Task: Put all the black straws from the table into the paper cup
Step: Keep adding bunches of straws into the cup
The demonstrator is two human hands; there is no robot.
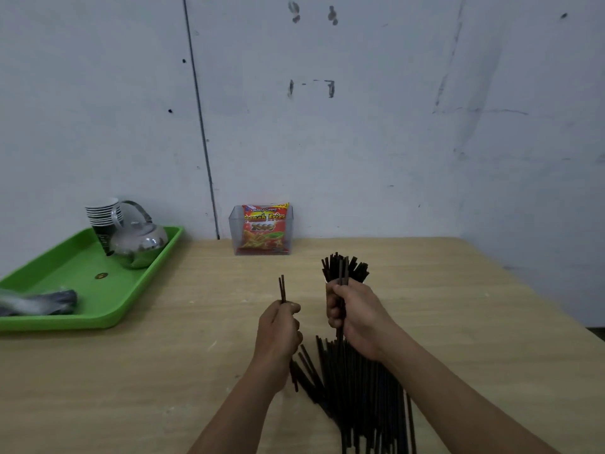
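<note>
R hand [355, 317] fisted round a few straws, right by bunch [345, 267] standing in mostly hidden cup – prob. feeding them in. L hand [280, 326] pinching two straws [282, 288] upright, ready as next batch. Big pile [363, 394] on table [163, 371] near wrists – lots left.

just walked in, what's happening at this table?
A person is loading black straws into a paper cup. The right hand grips a straw or two beside the cup, already packed with a bunch of straws. The left hand holds two more upright. A big pile still lies on the table.
</note>
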